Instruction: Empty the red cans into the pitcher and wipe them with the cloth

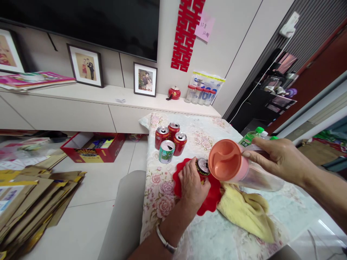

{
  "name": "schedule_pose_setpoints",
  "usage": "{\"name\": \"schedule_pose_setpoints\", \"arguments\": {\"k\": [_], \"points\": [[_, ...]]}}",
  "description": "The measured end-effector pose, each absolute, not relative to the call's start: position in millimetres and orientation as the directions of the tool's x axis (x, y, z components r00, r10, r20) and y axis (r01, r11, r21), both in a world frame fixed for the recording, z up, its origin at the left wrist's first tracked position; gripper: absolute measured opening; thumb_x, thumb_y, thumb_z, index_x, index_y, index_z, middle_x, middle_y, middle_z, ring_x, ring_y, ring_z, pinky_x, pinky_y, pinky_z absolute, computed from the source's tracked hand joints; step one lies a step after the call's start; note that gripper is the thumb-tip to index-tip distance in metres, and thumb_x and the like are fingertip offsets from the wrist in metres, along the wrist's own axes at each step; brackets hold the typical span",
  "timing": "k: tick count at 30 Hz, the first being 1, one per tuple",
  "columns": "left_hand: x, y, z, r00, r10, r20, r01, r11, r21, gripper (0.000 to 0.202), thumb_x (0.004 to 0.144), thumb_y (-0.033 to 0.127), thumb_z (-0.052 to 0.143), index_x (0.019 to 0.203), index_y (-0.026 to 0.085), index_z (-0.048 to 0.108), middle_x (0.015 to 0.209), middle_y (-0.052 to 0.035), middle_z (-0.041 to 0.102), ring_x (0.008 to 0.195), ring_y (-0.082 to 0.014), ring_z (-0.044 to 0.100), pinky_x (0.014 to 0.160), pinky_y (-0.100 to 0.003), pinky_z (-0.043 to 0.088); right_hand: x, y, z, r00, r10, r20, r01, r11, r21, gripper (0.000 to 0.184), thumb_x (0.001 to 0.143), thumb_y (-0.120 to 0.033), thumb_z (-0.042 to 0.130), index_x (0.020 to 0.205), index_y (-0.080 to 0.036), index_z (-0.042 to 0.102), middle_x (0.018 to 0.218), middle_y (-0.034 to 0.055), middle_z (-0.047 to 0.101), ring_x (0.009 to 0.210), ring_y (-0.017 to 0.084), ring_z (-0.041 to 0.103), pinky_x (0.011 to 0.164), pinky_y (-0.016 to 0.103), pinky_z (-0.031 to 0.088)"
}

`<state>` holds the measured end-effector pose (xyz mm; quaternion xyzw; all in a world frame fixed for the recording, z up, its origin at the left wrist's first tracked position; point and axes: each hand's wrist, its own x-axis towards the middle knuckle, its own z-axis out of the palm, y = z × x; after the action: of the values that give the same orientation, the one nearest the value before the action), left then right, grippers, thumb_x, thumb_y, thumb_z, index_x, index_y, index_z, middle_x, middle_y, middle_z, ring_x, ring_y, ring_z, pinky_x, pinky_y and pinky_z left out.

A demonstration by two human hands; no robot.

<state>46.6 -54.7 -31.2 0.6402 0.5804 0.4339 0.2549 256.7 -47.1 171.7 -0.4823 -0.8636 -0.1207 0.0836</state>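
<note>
My left hand [192, 181] is wrapped round an opened drink can [202, 167] that stands on a red scalloped mat [211, 199]. My right hand [276, 159] grips a clear bottle with a pink-orange cap [227, 162], held on its side just above and to the right of that can, cap end toward the camera. Four more opened cans stand in a cluster behind: three red ones [173, 139] and one green-and-white one [166, 151]. A crumpled yellow cloth [245, 211] lies beside the mat under the bottle.
The table has a floral cloth [159, 195]. Green-capped bottles [252, 136] stand behind my right hand. A low cabinet [81, 108] carries framed photos, a red teapot and jars. Flattened cardboard [29, 198] and a red box [92, 150] lie on the floor at left.
</note>
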Motion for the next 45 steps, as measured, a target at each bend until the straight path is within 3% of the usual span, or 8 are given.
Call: {"name": "schedule_pose_setpoints", "arguments": {"k": [6,15,21,45], "points": [[47,-54,-32,-0.045,0.968,0.246,0.521,-0.187,0.833,0.072,0.076,0.013,0.067,0.144,0.019,0.043,0.146,-0.0174,0.064,0.137,-0.0374,0.058,0.111,-0.057,0.044,253,-47,171,-0.523,0.794,0.311,0.851,0.509,0.133,0.052,0.103,-0.065,0.048,0.071,-0.024,0.047,0.053,-0.0068,0.043,0.044,0.011,0.041,0.048,0.026,0.031],[47,-55,-30,-0.050,0.967,0.250,0.521,-0.188,0.833,0.072,0.076,0.012,0.067,0.143,0.017,0.045,0.144,-0.0189,0.064,0.136,-0.0387,0.058,0.111,-0.059,0.044,257,-46,171,-0.519,0.812,0.267,0.854,0.505,0.124,0.048,0.104,-0.061,0.051,0.073,-0.024,0.048,0.055,-0.0070,0.044,0.046,0.011,0.042,0.050,0.026,0.032],[46,-55,-29,-0.045,0.971,0.233,0.521,-0.177,0.835,0.073,0.075,0.012,0.067,0.144,0.022,0.044,0.146,-0.0166,0.063,0.138,-0.0371,0.058,0.112,-0.057,0.043,255,-47,172,-0.494,0.829,0.263,0.868,0.485,0.103,0.049,0.102,-0.064,0.051,0.072,-0.025,0.048,0.055,-0.0063,0.044,0.046,0.012,0.042,0.050,0.028,0.031],[46,-55,-29,-0.041,0.972,0.233,0.512,-0.180,0.840,0.073,0.075,0.012,0.068,0.144,0.016,0.044,0.145,-0.0196,0.064,0.138,-0.0386,0.057,0.112,-0.059,0.042,253,-50,171,-0.503,0.817,0.282,0.863,0.488,0.127,0.052,0.104,-0.065,0.046,0.073,-0.024,0.047,0.056,-0.0069,0.042,0.047,0.011,0.040,0.051,0.027,0.031]]}}
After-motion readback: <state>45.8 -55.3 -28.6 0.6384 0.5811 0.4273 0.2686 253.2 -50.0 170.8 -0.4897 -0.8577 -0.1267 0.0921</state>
